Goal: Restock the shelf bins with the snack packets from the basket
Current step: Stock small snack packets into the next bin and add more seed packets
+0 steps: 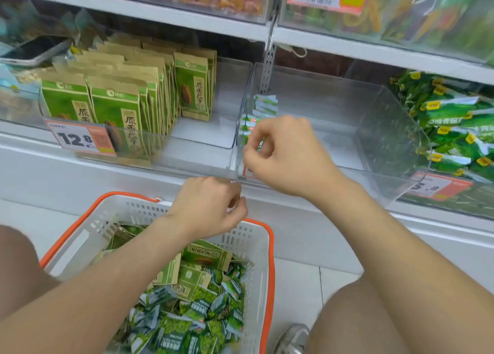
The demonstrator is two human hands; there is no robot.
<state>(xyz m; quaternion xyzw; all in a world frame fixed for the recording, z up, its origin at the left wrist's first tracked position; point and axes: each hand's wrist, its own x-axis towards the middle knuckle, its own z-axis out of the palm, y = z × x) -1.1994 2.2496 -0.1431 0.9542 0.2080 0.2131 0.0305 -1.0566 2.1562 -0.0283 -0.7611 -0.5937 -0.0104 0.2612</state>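
The right hand [286, 155] is curled, thumb and forefinger pinched together on what looks like one of the small green packets [263, 105]. These stand in a short row just beyond its knuckles, against the near side wall of the middle bin [334, 118]. The left hand [211, 206] hangs below and beside the right, close but not touching. Its fingers are curled and its thumb meets its forefinger, with nothing showing in its hold.

Directly under the left wrist sits the basket [80, 236]. It is heaped with more small green packets, and a few kraft packets lie on top.

Beyond the left hand, the kraft-packet bin [227, 91] has upright kraft packets [120, 105] filling its far part, while the stretch nearest the hands is bare. Out past the right hand, a third bin holds a pile of green bags [449, 129].

The restocking looks to be at an early stage: the middle bin holds only that thin row, and the basket remains nearly full.
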